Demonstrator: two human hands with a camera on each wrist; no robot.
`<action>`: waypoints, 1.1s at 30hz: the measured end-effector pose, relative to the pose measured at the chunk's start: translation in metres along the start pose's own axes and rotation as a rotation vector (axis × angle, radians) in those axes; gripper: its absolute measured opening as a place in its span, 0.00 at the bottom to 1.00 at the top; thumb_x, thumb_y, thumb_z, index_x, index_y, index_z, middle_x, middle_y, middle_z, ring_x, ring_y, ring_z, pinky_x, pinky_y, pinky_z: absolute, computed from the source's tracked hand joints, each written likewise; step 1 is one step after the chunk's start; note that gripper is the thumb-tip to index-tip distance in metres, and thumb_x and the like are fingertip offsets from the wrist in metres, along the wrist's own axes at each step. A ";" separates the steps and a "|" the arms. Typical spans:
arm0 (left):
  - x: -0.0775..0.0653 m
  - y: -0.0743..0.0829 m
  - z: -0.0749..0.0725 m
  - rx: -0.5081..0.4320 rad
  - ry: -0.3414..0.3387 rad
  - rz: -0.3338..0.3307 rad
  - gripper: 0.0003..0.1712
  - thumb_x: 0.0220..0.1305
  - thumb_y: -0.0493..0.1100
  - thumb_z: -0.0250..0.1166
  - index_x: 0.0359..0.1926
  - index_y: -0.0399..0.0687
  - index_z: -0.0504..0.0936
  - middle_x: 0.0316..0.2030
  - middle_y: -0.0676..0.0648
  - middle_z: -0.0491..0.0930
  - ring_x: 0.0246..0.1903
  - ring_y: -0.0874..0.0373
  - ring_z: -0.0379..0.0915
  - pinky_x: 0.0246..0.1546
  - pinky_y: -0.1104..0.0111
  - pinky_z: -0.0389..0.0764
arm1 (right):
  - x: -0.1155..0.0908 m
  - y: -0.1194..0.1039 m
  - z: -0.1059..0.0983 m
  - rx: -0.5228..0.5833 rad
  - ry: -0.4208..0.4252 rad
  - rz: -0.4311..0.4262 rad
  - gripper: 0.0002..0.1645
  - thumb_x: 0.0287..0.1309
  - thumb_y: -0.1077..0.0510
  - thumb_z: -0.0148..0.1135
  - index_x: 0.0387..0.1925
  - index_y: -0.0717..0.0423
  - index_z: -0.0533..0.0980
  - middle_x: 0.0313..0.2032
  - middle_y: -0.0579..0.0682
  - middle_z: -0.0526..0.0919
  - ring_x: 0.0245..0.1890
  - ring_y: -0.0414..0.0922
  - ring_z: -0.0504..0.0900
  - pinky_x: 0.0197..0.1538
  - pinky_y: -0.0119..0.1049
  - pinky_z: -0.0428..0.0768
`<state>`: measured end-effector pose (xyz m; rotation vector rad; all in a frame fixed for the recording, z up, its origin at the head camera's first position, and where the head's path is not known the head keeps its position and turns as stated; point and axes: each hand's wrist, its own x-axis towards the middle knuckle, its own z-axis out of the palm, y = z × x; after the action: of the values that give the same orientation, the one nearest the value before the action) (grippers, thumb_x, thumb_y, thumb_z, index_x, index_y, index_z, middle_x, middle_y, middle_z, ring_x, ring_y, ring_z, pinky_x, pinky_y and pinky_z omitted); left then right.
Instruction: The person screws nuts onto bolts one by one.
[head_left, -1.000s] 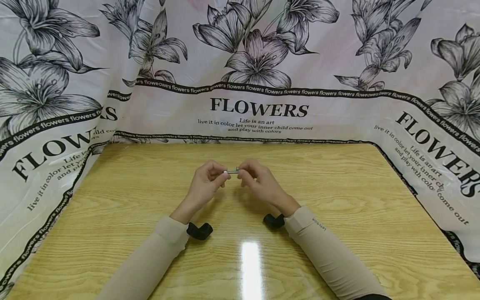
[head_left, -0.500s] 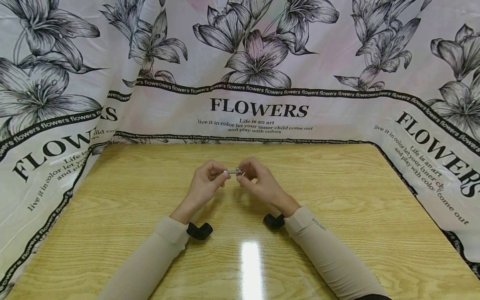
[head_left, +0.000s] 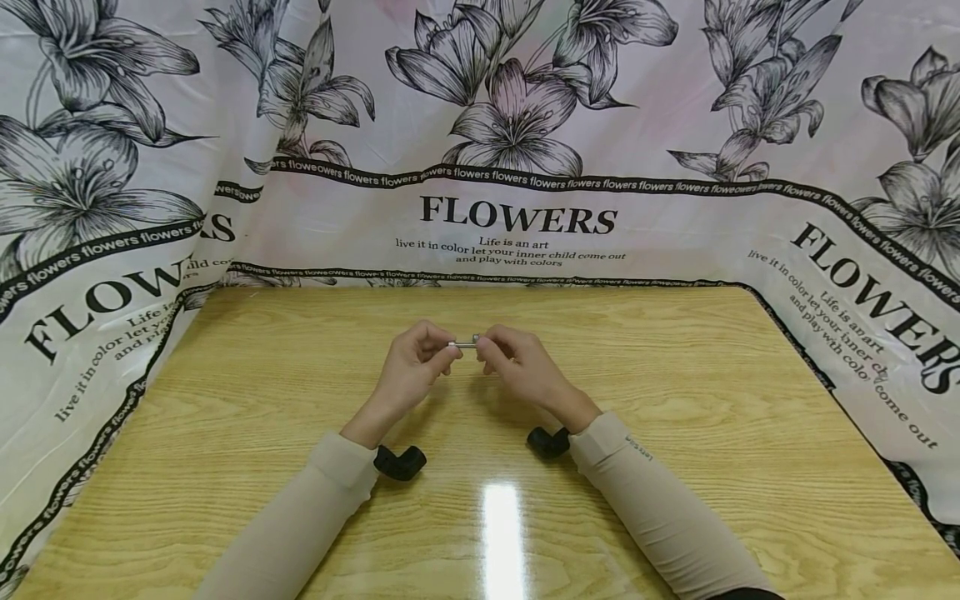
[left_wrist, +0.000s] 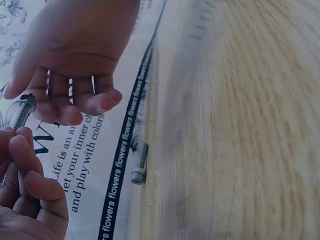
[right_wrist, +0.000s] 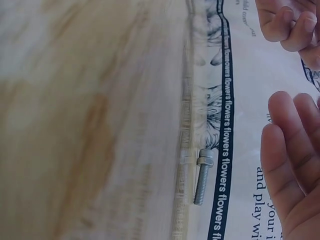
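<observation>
In the head view my left hand (head_left: 415, 362) pinches a thin silvery bolt (head_left: 466, 344) level above the table. Its far end is hidden by the left fingers. The left wrist view shows the bolt's threaded shank rising from the fingers, with a dark nut (left_wrist: 31, 98) at the end nearest the right hand. My right hand (head_left: 525, 362) has its thumb and index finger at that nut, covering it in the head view; its other fingers spread loosely. Behind the hands a second bolt (left_wrist: 140, 162) lies on the table, a ring under its head (right_wrist: 205, 153).
The wooden table (head_left: 300, 500) ends at a white flower-printed cloth (head_left: 517, 225), which also hangs along both sides. Black curved pieces (head_left: 400, 462) stick out at the wrists. A bright light reflection (head_left: 501, 542) lies on the table toward the front.
Half a second ago the right thumb and index finger stood apart, showing the nut; now they have closed over it, as a second ago. The left hand stays in place.
</observation>
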<state>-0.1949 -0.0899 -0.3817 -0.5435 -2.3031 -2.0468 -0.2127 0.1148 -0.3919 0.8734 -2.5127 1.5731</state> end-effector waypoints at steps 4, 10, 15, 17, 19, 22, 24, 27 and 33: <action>0.001 0.000 -0.001 -0.012 -0.009 -0.001 0.08 0.65 0.29 0.59 0.44 0.29 0.74 0.37 0.30 0.80 0.26 0.49 0.72 0.24 0.72 0.69 | 0.000 -0.005 0.000 0.001 0.012 -0.008 0.13 0.62 0.60 0.62 0.47 0.56 0.73 0.36 0.51 0.79 0.30 0.47 0.80 0.35 0.43 0.78; 0.001 0.000 -0.001 -0.017 -0.008 -0.001 0.08 0.65 0.30 0.59 0.45 0.30 0.75 0.37 0.29 0.80 0.26 0.49 0.72 0.23 0.73 0.68 | 0.000 -0.009 0.001 0.023 0.022 -0.082 0.12 0.61 0.68 0.59 0.46 0.62 0.71 0.33 0.55 0.80 0.27 0.54 0.80 0.31 0.45 0.77; 0.000 -0.001 -0.001 -0.004 -0.005 0.012 0.07 0.66 0.34 0.61 0.44 0.36 0.76 0.36 0.35 0.82 0.27 0.43 0.73 0.24 0.71 0.70 | 0.000 -0.005 0.000 -0.019 0.027 -0.067 0.06 0.68 0.57 0.55 0.42 0.53 0.77 0.32 0.50 0.80 0.28 0.47 0.81 0.29 0.37 0.77; 0.000 -0.001 -0.001 -0.003 -0.008 0.017 0.07 0.66 0.34 0.61 0.44 0.36 0.76 0.36 0.36 0.82 0.28 0.41 0.73 0.24 0.71 0.70 | 0.000 -0.002 0.000 -0.027 0.024 -0.060 0.10 0.70 0.53 0.52 0.40 0.51 0.79 0.34 0.51 0.81 0.28 0.45 0.81 0.28 0.37 0.77; 0.000 -0.002 -0.001 0.000 -0.011 0.019 0.07 0.66 0.35 0.60 0.44 0.36 0.76 0.36 0.35 0.82 0.28 0.42 0.73 0.25 0.70 0.71 | 0.000 0.001 -0.001 -0.026 0.023 -0.059 0.13 0.71 0.51 0.51 0.40 0.51 0.79 0.34 0.53 0.81 0.29 0.44 0.81 0.28 0.38 0.77; 0.001 -0.003 -0.001 -0.005 -0.009 0.027 0.08 0.66 0.35 0.61 0.44 0.36 0.76 0.36 0.35 0.81 0.27 0.48 0.73 0.25 0.70 0.71 | 0.000 0.002 -0.001 -0.013 0.022 -0.049 0.10 0.69 0.50 0.54 0.43 0.50 0.77 0.35 0.52 0.81 0.29 0.45 0.80 0.30 0.40 0.77; 0.001 -0.003 -0.002 -0.008 -0.009 0.035 0.08 0.66 0.34 0.61 0.44 0.35 0.76 0.36 0.34 0.81 0.27 0.50 0.73 0.24 0.70 0.71 | 0.000 0.001 0.000 0.000 0.023 -0.047 0.11 0.65 0.52 0.59 0.46 0.51 0.75 0.36 0.49 0.80 0.29 0.45 0.80 0.32 0.42 0.78; 0.001 -0.003 -0.002 -0.017 -0.010 0.041 0.08 0.66 0.34 0.61 0.44 0.34 0.75 0.35 0.33 0.80 0.26 0.51 0.72 0.23 0.71 0.70 | 0.000 0.000 0.001 0.020 0.022 -0.061 0.15 0.61 0.58 0.63 0.49 0.53 0.72 0.36 0.47 0.80 0.29 0.46 0.80 0.33 0.43 0.77; 0.000 -0.003 -0.002 -0.007 -0.011 0.041 0.07 0.66 0.34 0.60 0.44 0.36 0.76 0.36 0.32 0.81 0.26 0.50 0.73 0.23 0.71 0.69 | -0.001 -0.012 0.000 0.033 0.008 -0.108 0.09 0.65 0.67 0.56 0.46 0.62 0.70 0.33 0.55 0.79 0.27 0.57 0.80 0.29 0.45 0.75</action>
<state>-0.1965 -0.0921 -0.3845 -0.5988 -2.2719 -2.0392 -0.2060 0.1116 -0.3826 0.9867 -2.3969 1.5858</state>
